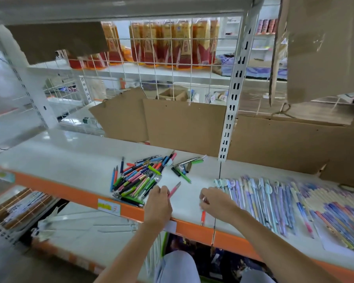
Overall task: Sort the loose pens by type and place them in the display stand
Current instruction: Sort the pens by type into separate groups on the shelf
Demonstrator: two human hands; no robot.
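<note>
Both hands work at the near edge of a white shelf with an orange front lip. The left hand pinches a pink pen by its near end, the tip pointing away toward the far right, probably just drawn from the pile so its type can be read. The right hand has its fingers curled round the top of a red-orange pen that hangs over the shelf lip, its lower end pointing toward the person; the exact grip is blurred.

The unsorted pile of loose pens lies just left of the left hand, a jumble of green, blue, pink, orange and black barrels crossing one another, too many and too tangled to count. A smaller scatter, roughly half a dozen pieces, sits just beyond it to the right.

To the right of the right hand, pastel pens lie side by side in rows, apparently already grouped by kind; several dozen, not countable through the blur. No display stand can be made out here.

Cardboard sheets lean along the far side of the shelf, and red and gold packages stand behind a wire grid.
</note>
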